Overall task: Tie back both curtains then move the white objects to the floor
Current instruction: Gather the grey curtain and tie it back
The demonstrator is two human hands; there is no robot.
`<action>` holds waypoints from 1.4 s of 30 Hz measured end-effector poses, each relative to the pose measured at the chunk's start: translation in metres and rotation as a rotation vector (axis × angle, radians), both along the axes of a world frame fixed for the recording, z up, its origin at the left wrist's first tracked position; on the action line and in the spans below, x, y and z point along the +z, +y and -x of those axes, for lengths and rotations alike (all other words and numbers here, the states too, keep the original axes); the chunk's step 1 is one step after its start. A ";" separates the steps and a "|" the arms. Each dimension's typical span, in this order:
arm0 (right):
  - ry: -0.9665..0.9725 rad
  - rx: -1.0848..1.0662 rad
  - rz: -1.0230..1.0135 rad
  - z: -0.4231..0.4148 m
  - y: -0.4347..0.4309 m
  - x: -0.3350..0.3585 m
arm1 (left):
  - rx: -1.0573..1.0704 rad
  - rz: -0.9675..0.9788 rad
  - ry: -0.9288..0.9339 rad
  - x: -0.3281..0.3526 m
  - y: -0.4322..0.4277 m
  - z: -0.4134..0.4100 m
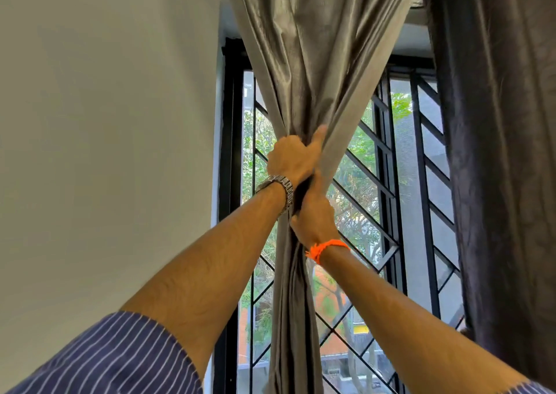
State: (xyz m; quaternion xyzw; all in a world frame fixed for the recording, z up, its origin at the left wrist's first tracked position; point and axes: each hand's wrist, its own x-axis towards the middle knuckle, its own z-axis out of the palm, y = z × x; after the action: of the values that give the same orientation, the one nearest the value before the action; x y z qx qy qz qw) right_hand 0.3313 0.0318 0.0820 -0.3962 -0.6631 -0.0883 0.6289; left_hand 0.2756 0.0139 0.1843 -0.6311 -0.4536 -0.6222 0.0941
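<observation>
Nearest me, a striped sleeve (120, 354) sits at the bottom left, and both bare forearms reach up and forward. My left hand (290, 159), the one with the metal watch (284, 189), is wrapped round the gathered grey curtain (307, 77), thumb lying up along the cloth. My right hand (316, 216), with an orange thread (326, 247) at the wrist, grips the same bunch just below, touching the left.

The curtain is pinched into a narrow waist at my hands. It fans out above and hangs in a tight column beneath, in front of the black window frame (230, 153).

I judge this to be the first step, tying back the first curtain. I see no cord or tie-back anywhere. The next move calls for one hand to keep the bunch squeezed while the other finds a tie or knots the cloth; if both let go, the folds will spread.

Further right, the dark curtain (496, 153) hangs loose and untied. The white objects and the floor are out of view.
</observation>
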 end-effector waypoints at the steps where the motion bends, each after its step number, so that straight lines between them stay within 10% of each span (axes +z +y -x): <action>1: -0.058 -0.031 -0.010 0.005 0.002 0.002 | 0.028 -0.012 0.017 0.001 -0.001 -0.001; 16: -0.253 0.014 -0.063 0.035 -0.011 0.008 | 0.191 -0.210 0.088 0.004 0.002 0.024; 24: 0.341 0.308 -0.071 0.010 -0.021 -0.003 | 0.112 -0.115 0.038 0.010 -0.002 0.033; 33: 0.418 0.042 -0.237 -0.020 -0.017 0.004 | 0.122 -0.247 0.299 -0.010 0.010 0.022; 42: 0.395 -0.159 0.075 -0.037 -0.019 0.032 | 0.231 -0.193 0.478 -0.009 0.006 0.015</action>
State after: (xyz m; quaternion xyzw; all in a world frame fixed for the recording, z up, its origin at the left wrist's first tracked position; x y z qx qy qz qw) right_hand 0.3681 0.0133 0.1137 -0.4799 -0.4964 -0.0336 0.7226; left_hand 0.2607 0.0198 0.1755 -0.6922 -0.4261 -0.4812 0.3281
